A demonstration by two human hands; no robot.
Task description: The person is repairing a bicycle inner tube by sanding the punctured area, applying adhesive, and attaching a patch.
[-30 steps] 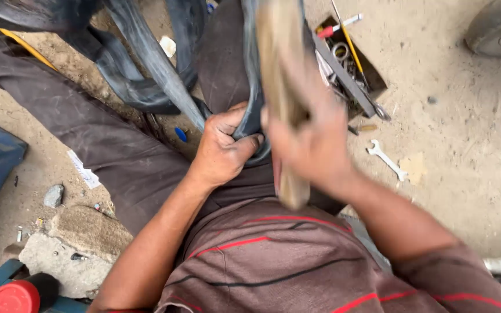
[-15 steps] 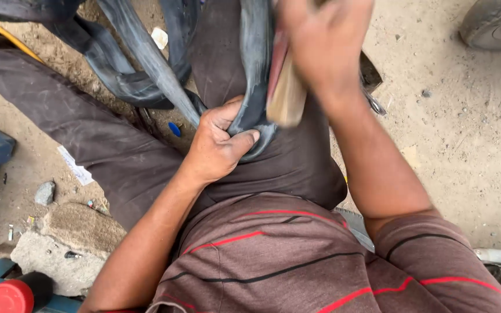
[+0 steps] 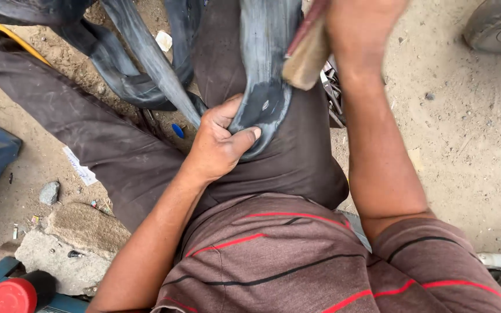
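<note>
Inner tube (image 3: 265,69) runs lengthwise down the thigh, left hand (image 3: 218,142) pinching its fold, right hand (image 3: 358,29) clasping a wooden block (image 3: 307,55).

Black inner tube (image 3: 265,87) draped over thigh, wooden block (image 3: 307,55) above.

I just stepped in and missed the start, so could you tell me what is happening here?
A seated person is working on a black rubber inner tube draped over their thigh. The left hand pinches the tube's folded end against the leg, thumb on a scuffed grey patch. The right hand holds a wooden block raised just above that patch. A stone and a red cap sit on the sandy ground nearby.
</note>
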